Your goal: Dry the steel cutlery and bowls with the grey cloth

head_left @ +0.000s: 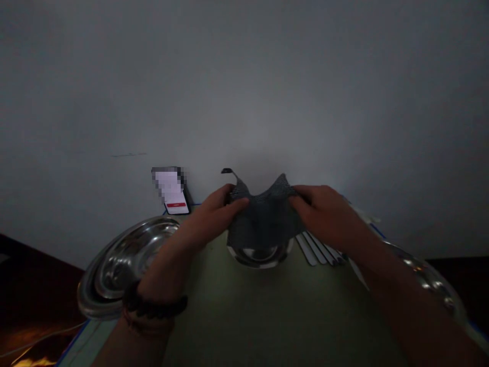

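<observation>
Both my hands hold up a grey patterned cloth [264, 219] above the table. My left hand [214, 214] pinches its left top corner, fingers closed, with a dark bead bracelet on the wrist. My right hand [324, 209] grips the right top corner, fingers closed. The cloth hangs in front of a small steel bowl [260, 255], hiding most of it. A small dark loop sticks up from the cloth's left corner.
A large steel plate [122, 260] lies at the left of the pale table [248, 316]. A phone [173, 191] leans against the grey wall. Several pieces of flat cutlery [319, 250] lie right of the bowl. Another steel rim [431, 280] shows at the right.
</observation>
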{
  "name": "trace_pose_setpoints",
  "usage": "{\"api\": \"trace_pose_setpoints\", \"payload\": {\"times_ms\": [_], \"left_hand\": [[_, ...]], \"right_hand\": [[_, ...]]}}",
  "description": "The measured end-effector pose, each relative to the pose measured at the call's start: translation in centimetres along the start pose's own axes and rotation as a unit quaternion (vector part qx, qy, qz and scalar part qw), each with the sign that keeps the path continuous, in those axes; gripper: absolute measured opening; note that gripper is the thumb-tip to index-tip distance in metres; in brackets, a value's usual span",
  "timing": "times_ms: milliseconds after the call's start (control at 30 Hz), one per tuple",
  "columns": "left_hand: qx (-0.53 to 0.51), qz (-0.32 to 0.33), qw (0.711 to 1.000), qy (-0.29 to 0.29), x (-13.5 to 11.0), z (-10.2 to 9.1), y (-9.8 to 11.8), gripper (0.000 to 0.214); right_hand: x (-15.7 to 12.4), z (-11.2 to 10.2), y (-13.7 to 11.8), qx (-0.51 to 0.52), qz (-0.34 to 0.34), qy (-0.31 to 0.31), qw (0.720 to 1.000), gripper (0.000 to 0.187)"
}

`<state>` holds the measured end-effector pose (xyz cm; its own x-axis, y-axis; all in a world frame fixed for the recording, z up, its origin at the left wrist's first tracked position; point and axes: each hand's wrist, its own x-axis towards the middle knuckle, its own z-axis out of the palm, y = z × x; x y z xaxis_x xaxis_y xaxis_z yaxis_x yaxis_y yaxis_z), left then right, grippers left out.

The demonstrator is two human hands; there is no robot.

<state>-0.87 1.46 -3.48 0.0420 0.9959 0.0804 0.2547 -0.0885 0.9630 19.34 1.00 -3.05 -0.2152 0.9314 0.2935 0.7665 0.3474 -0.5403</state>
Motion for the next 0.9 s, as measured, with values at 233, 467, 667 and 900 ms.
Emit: {"api": "trace_pose_setpoints", "payload": {"times_ms": [233, 467, 667, 900], "left_hand": [[-0.15, -0.046, 0.983, -0.099, -1.4, 2.8, 0.8, 0.015], [-0.081, 0.05, 0.973, -0.212, 0.2, 0.5, -0.4, 0.029], [0.427, 0.061, 0.901, 0.035, 1.6, -1.0, -3.4, 0.04], [0.34, -0.092, 0.934, -0.064, 2.5, -0.5, -7.0, 0.034]], "right_hand": [[-2.0, 1.9, -3.0, 0.155, -0.104, -0.106, 0.977, 0.034], [-0.9, 3.0, -1.3, 0.076, -0.089, -0.028, 0.993, 0.048], [1.2, 0.9, 2.1, 0.047, -0.001, 0.077, 0.996, 0.033], [0.1, 1.1, 1.1, 0.025, -0.082, 0.101, 0.991, 0.032]]}}
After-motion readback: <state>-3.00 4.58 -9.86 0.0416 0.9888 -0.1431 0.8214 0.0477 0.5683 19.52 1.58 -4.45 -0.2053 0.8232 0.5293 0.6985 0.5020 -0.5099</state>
